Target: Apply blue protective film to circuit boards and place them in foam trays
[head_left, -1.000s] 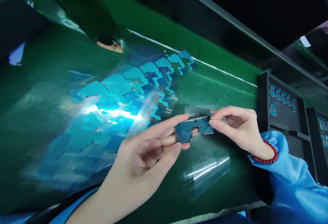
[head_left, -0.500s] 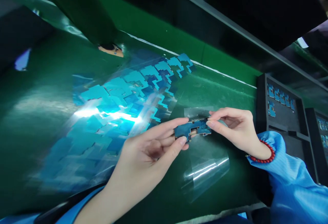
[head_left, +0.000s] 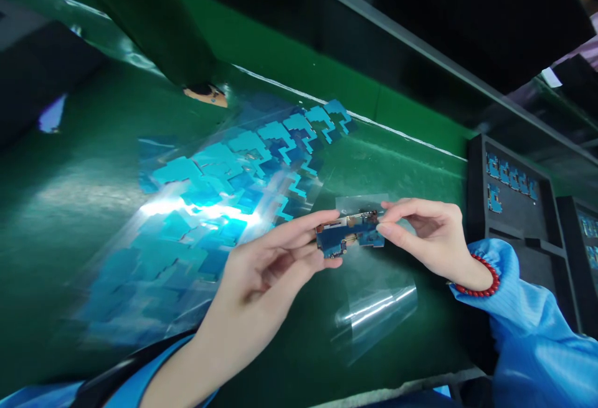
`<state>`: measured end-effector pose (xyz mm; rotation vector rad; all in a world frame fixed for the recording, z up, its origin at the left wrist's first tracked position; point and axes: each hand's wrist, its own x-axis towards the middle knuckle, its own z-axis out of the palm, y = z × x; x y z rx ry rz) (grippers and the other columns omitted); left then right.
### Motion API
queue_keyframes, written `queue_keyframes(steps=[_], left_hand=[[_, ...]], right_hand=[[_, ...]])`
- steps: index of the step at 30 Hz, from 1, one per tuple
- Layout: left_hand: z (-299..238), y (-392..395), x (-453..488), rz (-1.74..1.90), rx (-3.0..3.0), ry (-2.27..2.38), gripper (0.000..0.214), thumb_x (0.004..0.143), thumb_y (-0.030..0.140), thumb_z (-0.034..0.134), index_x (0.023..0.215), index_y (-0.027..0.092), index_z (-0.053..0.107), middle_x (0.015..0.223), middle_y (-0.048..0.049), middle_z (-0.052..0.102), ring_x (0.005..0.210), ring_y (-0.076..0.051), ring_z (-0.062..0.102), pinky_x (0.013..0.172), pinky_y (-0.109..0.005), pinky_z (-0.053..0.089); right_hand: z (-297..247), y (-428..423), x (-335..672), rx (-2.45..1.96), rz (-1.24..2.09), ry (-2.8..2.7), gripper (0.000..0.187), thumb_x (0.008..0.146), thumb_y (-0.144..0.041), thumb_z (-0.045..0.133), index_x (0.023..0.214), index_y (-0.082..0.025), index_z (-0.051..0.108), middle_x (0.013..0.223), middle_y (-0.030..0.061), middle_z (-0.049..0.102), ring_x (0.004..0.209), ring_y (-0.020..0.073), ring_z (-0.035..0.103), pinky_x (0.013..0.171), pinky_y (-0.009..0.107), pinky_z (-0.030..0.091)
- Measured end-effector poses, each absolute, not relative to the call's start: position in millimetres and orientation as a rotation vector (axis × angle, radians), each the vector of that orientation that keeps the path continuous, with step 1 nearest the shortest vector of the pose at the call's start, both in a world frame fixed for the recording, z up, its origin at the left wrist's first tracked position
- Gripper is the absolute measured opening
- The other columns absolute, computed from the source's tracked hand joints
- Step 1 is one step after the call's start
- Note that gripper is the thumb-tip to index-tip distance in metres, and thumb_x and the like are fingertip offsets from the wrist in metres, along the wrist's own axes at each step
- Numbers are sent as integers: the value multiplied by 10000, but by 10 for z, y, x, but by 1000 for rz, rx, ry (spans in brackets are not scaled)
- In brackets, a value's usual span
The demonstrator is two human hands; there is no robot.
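Observation:
A small blue circuit board (head_left: 339, 237) is held up between my two hands over the green bench mat. My left hand (head_left: 275, 271) grips its left end, with the thumb at the lower edge and fingers behind and along the top. At the right end, the thumb and forefinger of my right hand (head_left: 420, 230) pinch the board's corner. Metal parts and connectors show along its upper edge. Beneath the board lies a clear plastic film (head_left: 380, 308), curled and shiny at its near end.
Left of my hands, many light-blue die-cut film pieces (head_left: 247, 143) lie in overlapping rows on clear sheets. A black foam tray (head_left: 518, 218) at the right holds several blue boards. A dark green post (head_left: 187, 53) stands at the back left, and a ledge runs along the rear.
The board has tilted between my fingers, so its upper edge with connectors now faces me more. My left thumb has slid back to its lower left edge. My right hand barely moved.

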<state>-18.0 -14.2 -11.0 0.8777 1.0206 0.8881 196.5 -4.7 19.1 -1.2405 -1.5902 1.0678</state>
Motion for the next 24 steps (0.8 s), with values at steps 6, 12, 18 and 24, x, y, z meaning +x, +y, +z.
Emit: queue_keyframes(steps=[6,12,18,24], left_hand=[[-79,-89,-194,940,755,931,233,842,239,645,1030,325,753,1011,22,767,929,-200,726,806,-271,610],[-17,-103,-183,915,863,930,293,779,170,694,1005,345,759,912,39,781,776,-139,744,743,-132,569],[-8,-173,-144,932,891,969,424,729,85,676,1056,348,735,896,59,780,746,-129,744,742,-111,558],[141,-218,-67,929,791,1160,345,697,151,673,997,308,736,774,69,777,676,-98,733,692,-83,547]], right_hand=[[245,-35,1983,-1170,883,-1631,102,769,-106,736,771,-206,716,714,-4,722,643,124,656,911,371,561],[195,-2,1978,-1285,1241,-1480,60,767,-152,757,767,-193,713,764,0,725,727,121,684,711,232,581],[193,-17,1975,-1308,1221,-1487,60,772,-160,754,777,-198,707,772,6,720,722,123,671,702,244,580],[191,-25,1964,-1293,1201,-1506,51,782,-165,746,784,-193,704,770,13,716,711,119,666,691,237,578]])
